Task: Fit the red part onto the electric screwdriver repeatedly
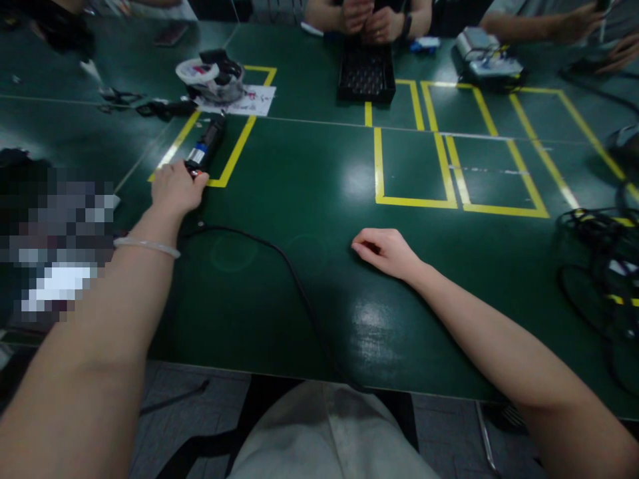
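Note:
My left hand (pixel 177 186) reaches out to the left and is wrapped round the near end of a black electric screwdriver (pixel 204 143) with a blue and white label. The tool lies over a yellow taped box on the green table, its far end pointing away from me. A black cord (pixel 279 249) runs from near that hand across the table to its front edge. My right hand (pixel 384 251) rests on the tabletop right of the middle, fingers curled in loosely, and no object shows in it.
Beyond the screwdriver stand a round clear tub (pixel 214 80) and a paper sheet (pixel 262 101). A black tray (pixel 367 76) sits before another person's hands (pixel 374 23). At the back right is a metal device (pixel 489 56); tangled black cables (pixel 599 259) lie at the right.

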`<action>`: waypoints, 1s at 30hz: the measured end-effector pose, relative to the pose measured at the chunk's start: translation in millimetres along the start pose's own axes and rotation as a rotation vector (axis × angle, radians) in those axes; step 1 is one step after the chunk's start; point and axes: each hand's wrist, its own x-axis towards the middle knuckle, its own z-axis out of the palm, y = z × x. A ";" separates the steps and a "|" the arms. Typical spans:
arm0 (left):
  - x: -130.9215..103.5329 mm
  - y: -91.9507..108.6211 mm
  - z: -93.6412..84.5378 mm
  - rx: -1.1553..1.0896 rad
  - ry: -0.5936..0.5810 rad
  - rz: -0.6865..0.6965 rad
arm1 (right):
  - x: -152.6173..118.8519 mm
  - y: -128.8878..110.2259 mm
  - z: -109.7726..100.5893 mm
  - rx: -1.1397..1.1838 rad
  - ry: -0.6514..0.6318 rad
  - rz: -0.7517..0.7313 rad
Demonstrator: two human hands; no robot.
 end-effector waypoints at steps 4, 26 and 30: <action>1.7 0.1 0.0 -0.047 0.061 -0.166 | 0.2 -0.3 0.1 -0.001 -0.003 0.006; -12.1 13.1 0.3 0.032 0.166 -0.139 | 1.3 0.2 0.6 -0.017 -0.010 0.004; -16.1 19.4 -1.4 -0.025 0.176 -0.161 | 1.7 0.4 0.9 -0.024 -0.017 0.012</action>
